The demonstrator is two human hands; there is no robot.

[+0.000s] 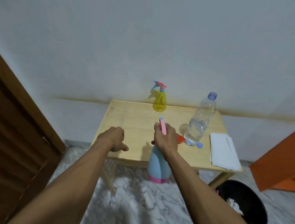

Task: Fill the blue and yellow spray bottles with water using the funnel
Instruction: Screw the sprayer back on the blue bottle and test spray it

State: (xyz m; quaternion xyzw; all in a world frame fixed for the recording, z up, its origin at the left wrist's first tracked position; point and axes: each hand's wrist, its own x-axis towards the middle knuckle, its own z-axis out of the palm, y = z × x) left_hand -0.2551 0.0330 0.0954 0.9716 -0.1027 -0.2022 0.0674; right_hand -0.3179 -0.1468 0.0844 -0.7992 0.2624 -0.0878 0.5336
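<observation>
The pale blue plastic spray bottle with a pink base band hangs in the air at the near edge of the small light wooden table, its base out past that edge and above the marbled floor. The right hand grips its pink trigger head, fingers curled round the neck. The left hand hovers over the bare left part of the tabletop, grasping nothing, fingers loosely bent and thumb pointing right.

The translucent yellow spray bottle with a pink and blue head stands upright at the far edge, close to the white wall. A clear plastic water bottle, uncapped and partly full, stands right of centre, with its blue cap lying just beside its base. A red funnel peeks out between the right hand and that bottle, mostly hidden. A stack of white paper sheets lies along the right edge, overhanging the near corner.

A brown wooden door flanks the left, an orange cabinet the right, and a black bin sits on the floor by the table's right legs.
</observation>
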